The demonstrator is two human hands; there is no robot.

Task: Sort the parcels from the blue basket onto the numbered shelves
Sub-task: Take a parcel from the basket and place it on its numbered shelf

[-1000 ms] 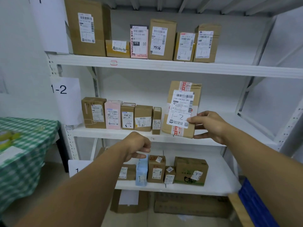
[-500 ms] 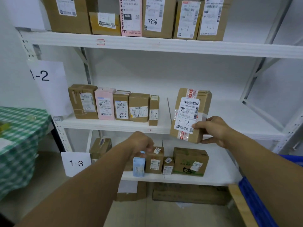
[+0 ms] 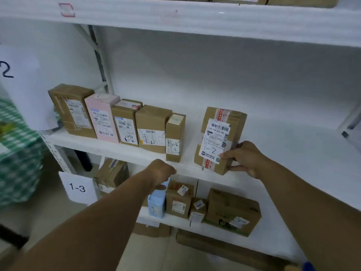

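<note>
A brown cardboard parcel [image 3: 220, 139] with a white label marked "1-2" stands upright at the front of the middle shelf [image 3: 293, 153]. My right hand [image 3: 248, 159] grips its lower right corner, thumb on the label and fingers along the side. A gap separates it from the row of several parcels [image 3: 121, 122] standing to its left on the same shelf. My left hand [image 3: 162, 173] hangs loosely curled in front of the shelf's front edge, below that row, and holds nothing. The blue basket shows only as a blue tip [image 3: 308, 267] at the bottom right.
A "1-3" sign [image 3: 78, 187] marks the lower shelf, which holds a light blue box [image 3: 156, 204] and several brown boxes [image 3: 232, 212]. More boxes lie on the floor beneath. A green checked cloth [image 3: 17, 159] covers a table at the left. The upper shelf board [image 3: 195, 18] runs overhead.
The view has come closer to the shelves. My right hand has lowered the "1-2" parcel onto the middle shelf. My left hand has stayed in front of the shelf edge.
</note>
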